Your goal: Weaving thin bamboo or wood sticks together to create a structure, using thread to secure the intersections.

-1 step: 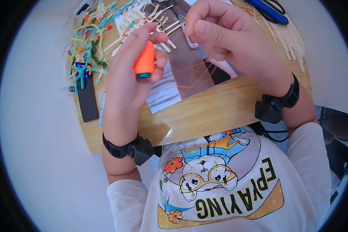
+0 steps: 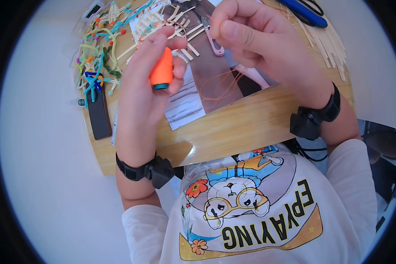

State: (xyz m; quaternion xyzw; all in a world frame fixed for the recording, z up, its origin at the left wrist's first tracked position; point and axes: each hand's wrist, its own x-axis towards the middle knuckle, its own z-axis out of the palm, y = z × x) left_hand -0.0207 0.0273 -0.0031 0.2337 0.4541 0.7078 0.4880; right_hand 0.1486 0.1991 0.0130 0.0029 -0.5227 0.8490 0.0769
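My left hand (image 2: 138, 83) is curled round a spool of orange thread (image 2: 162, 69), whose green base points toward me. Up and to the right, my right hand (image 2: 262, 42) has thumb and forefinger pressed together in a pinch; what lies between them is too fine to make out. Loose loops of orange thread (image 2: 218, 90) rest on a printed sheet (image 2: 187, 99) below the hands. Between the hands, small scissors (image 2: 216, 47) with pink handles lie on the sheet. Behind my left fingers is a lattice of pale wooden sticks (image 2: 141, 33), partly hidden.
At the left lies a pile of coloured pipe-cleaner and bead pieces (image 2: 103, 44), with a dark phone-like slab (image 2: 99, 115) nearer me. Thin wooden strips (image 2: 332, 53) and a blue-handled tool (image 2: 306, 15) lie at the far right. The wooden table edge (image 2: 233, 141) runs before my shirt.
My left hand has shifted slightly left with the spool. The strand seen near my right fingers is no longer distinct. The right hand has hardly moved.
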